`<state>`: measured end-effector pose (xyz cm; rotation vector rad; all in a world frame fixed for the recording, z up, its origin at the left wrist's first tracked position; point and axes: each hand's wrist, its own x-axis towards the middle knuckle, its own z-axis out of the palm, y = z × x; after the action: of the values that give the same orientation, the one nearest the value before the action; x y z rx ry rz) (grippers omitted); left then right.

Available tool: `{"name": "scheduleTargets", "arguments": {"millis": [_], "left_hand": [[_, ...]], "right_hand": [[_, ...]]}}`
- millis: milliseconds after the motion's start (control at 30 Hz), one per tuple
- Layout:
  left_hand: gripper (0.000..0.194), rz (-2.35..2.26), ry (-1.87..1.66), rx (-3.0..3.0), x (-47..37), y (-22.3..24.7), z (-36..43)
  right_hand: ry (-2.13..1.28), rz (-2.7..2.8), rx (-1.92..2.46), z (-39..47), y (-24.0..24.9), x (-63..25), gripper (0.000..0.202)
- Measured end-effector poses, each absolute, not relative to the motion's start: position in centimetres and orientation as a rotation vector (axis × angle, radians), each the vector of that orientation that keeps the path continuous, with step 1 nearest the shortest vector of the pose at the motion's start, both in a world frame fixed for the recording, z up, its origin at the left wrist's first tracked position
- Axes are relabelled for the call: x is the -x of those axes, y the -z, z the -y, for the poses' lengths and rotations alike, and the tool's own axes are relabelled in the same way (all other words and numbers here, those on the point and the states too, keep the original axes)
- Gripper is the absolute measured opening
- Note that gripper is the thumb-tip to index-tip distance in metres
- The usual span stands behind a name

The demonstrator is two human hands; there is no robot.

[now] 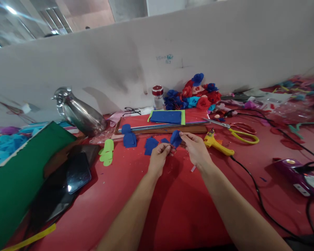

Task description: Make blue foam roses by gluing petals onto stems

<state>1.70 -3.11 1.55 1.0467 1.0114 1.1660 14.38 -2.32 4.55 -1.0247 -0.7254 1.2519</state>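
Observation:
In front of me a small, curved blue paper petal (175,138) is held up off the table. My right hand (197,150) pinches its right edge between thumb and fingers. My left hand (159,157) is closed in a pinch at the petal's lower end; its fingertips cover the exact grip. Just left of the hands lie loose blue paper petals (150,145), with another small stack of blue petals (130,140) farther left. Light green rounded paper pieces (107,152) are beyond those. A yellow glue gun (216,144) rests right of my right hand.
Scissors with yellow and red handles (244,134) lie at the right, near a purple power strip (300,176) and black cables. Behind are a board (162,129), a jar (157,97) and paper flowers (192,96). Leftward are a metal jug (80,113), a phone (78,172) and a green board (21,184).

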Motion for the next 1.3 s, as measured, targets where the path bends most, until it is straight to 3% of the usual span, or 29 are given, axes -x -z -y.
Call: {"name": "scheduleTargets", "arguments": {"millis": [1300], "left_hand": [[0.024,-0.990,-1.210,-1.021,-1.88,-1.39,2.93]], "right_hand": [[-1.270,0.739,1.042,2.39,-4.93,-14.46,0.038]]}}
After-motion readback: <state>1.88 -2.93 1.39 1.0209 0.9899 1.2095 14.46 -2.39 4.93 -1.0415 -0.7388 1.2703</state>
